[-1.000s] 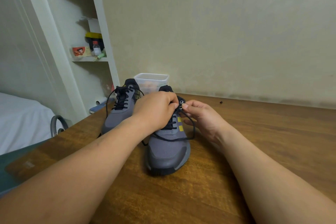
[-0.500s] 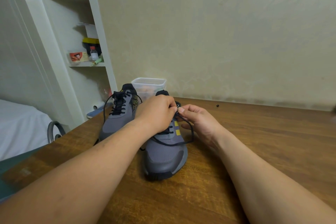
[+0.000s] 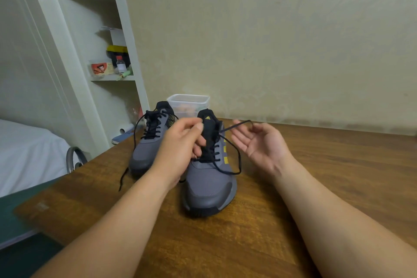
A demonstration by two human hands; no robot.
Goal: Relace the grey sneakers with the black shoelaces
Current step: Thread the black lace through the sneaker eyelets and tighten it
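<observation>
Found the nearer grey sneaker [image 3: 209,187] at centre frame, black shoelace [image 3: 212,154] looping off its right side. Had left hand [image 3: 180,149] curled at the tongue, thumb to forefinger; could not tell whether pinching lace or tongue. Had right hand [image 3: 261,144] open, lace end merely draped over fingertips [image 3: 239,135]. Probably risked dropping that end and unthreading it. Could not see upper eyelets behind left hand.

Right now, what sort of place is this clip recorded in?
Most likely a bedroom at home: a bed with a white sheet at the left, built-in white shelves holding small household items, and a wooden table against a plain wall, where the grey sneakers stand.
</observation>
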